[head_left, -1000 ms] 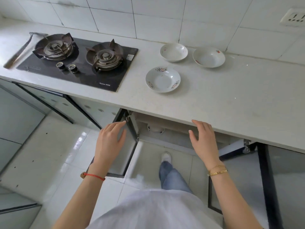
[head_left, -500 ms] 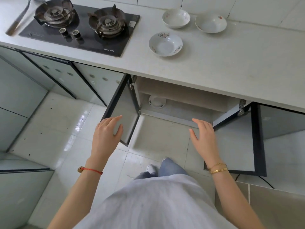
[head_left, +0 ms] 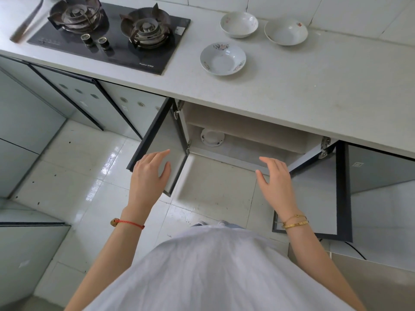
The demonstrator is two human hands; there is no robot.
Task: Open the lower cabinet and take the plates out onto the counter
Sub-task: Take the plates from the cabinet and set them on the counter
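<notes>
Below the counter edge, viewed from above: both cabinet doors stand swung outward, the two hands spread in front of the opening.

Cabinet (head_left: pixel 247 133): lower unit under the pale counter (head_left: pixel 292 93); interior pale, lit at the front, its rear hidden beneath the counter overhang.

Left door (head_left: pixel 157 144): dark-framed panel, hinged at the opening's left side, angled out over the floor tiles.

Right door (head_left: pixel 318 194): dark-framed panel, hinged at the right side, opened wide toward the viewer.

Left hand (head_left: pixel 149 176): fingers loosely extended, palm down, grasping nothing; seen over the free edge of the left door, contact with it uncertain. A red cord circles the wrist.

Right hand (head_left: pixel 277 182): fingers relaxed and slightly curled, empty; poised at the front of the opening, just beside the inner edge of the right door. Gold bangles sit on the wrist.

Plate in cabinet (head_left: pixel 212 137): white, with small rim markings, lying on the cabinet floor at the left rear; beyond and between the hands, nearer the left hand, well apart from both.

Plates on counter: three white, shallow, floral-rimmed dishes; front plate (head_left: pixel 223 59) nearest the counter edge, rear left plate (head_left: pixel 239 24) and rear right plate (head_left: pixel 285 31) near the tiled wall, none touching.

Stove (head_left: pixel 112 34): black two-burner gas hob, left of the plates.
</notes>
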